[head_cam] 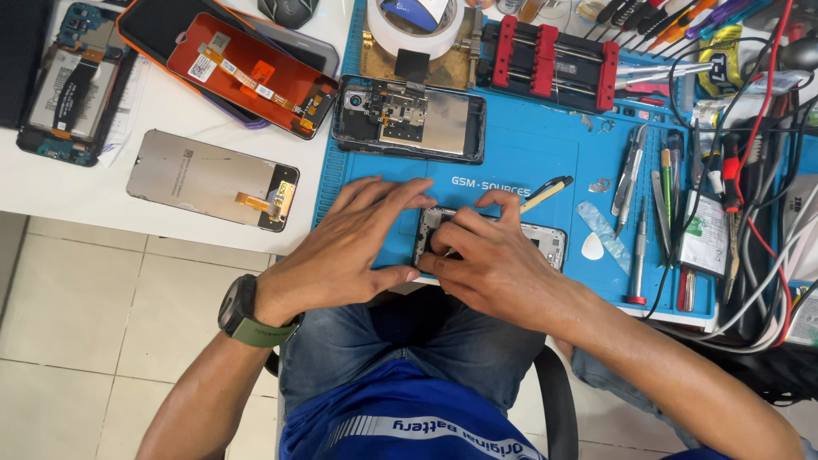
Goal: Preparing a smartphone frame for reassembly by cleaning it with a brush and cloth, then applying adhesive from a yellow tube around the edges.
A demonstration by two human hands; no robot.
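A phone frame (545, 241) with its back off lies at the near edge of the blue work mat (545, 153). My left hand (349, 247) grips its left end, fingers spread over the top and thumb under the near side. My right hand (486, 260) presses down on its middle with the fingertips, hiding most of the inside. A second opened phone (409, 117) with a bare metal plate and camera module lies farther back on the mat. A thin black and yellow pry tool (545, 192) lies just past my right fingers.
Tweezers and screwdrivers (648, 213) line the mat's right side beside tangled cables (758, 221). A red clamp jig (550, 60) and tape roll (417, 25) sit at the back. Loose screens (213, 179) and an orange-backed panel (251, 72) lie on the white table.
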